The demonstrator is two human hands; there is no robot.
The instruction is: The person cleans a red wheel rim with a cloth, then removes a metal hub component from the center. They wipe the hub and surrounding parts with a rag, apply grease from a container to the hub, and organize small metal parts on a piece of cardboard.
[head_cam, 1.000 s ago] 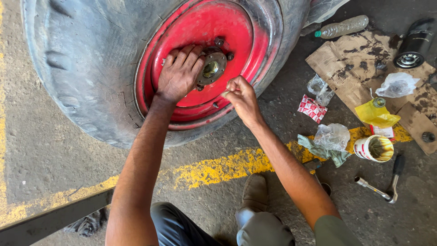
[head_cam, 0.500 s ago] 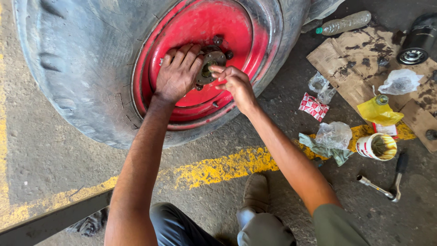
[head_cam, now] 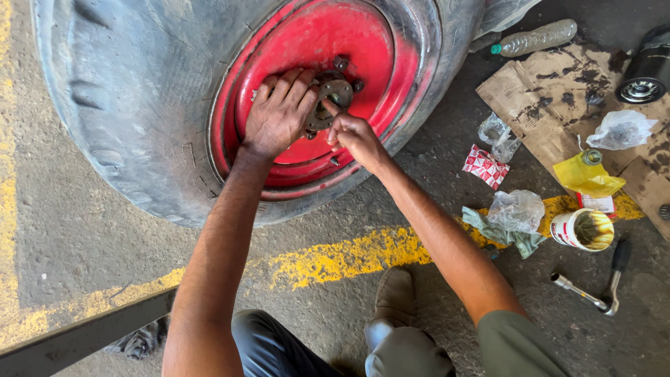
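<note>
A large worn tyre [head_cam: 132, 105] on a red wheel rim [head_cam: 307, 35] stands in front of me. At the rim's centre sits a greasy metal hub [head_cam: 336, 94] with bolts around it. My left hand [head_cam: 278, 112] lies flat against the rim, fingers spread and touching the hub's left side. My right hand [head_cam: 354, 136] is closed, its fingertips pinched at the hub's opening; whatever small part it holds is hidden by the fingers.
To the right on the concrete lie a cardboard sheet [head_cam: 537, 84], a plastic bottle [head_cam: 534, 38], clear bags [head_cam: 516, 209], a yellow bag [head_cam: 586, 174], an open grease tin [head_cam: 583, 229], a socket wrench [head_cam: 593, 290] and a black cylindrical filter [head_cam: 645, 73]. A yellow painted line [head_cam: 335, 258] crosses the floor.
My right hand has moved up from the lower rim to the hub's centre. My left hand stays pressed on the rim. The view has shifted slightly.
</note>
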